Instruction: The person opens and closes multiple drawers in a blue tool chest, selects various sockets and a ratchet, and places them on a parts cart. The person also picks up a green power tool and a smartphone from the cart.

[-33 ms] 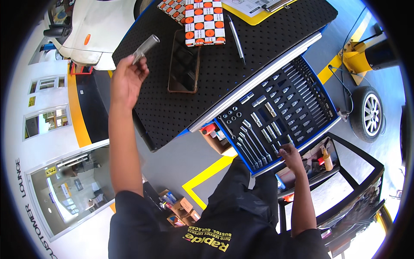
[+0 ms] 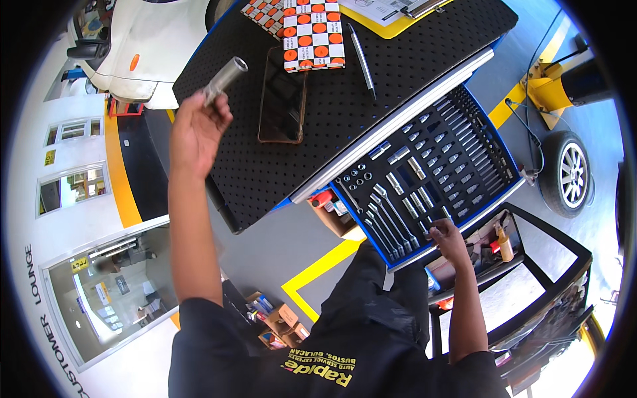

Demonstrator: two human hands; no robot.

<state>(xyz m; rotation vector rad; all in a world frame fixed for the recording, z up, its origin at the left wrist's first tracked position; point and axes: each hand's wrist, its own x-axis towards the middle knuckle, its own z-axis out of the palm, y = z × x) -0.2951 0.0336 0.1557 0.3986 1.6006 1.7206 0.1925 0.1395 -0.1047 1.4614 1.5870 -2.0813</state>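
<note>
Raised over the left part of the perforated black worktop (image 2: pixel 239 179), my left hand (image 2: pixel 199 136) has its fingers closed round a long chrome deep socket (image 2: pixel 229 73), tilted up to the right. My right hand (image 2: pixel 448 240) is at the near edge of an open blue-rimmed tool drawer (image 2: pixel 491 204). Its fingers are bent down against the black insert among short chrome sockets; what they grip, if anything, is hidden. Left of that hand lie several combination wrenches (image 2: pixel 391 222) side by side. Further sockets and rows of bits fill the drawer.
On the worktop lie a dark phone (image 2: pixel 282 106), a checkered orange-and-white box (image 2: pixel 314 36), a silver pen (image 2: pixel 362 61) and a yellow clipboard (image 2: pixel 388 28). A wheel (image 2: pixel 572 174) stands at right. Cardboard boxes (image 2: pixel 282 318) sit on the floor, and a white vehicle (image 2: pixel 156 46) is at upper left.
My left hand has shifted slightly, with the socket's open end turned a little more toward me. My right hand has hardly moved.
</note>
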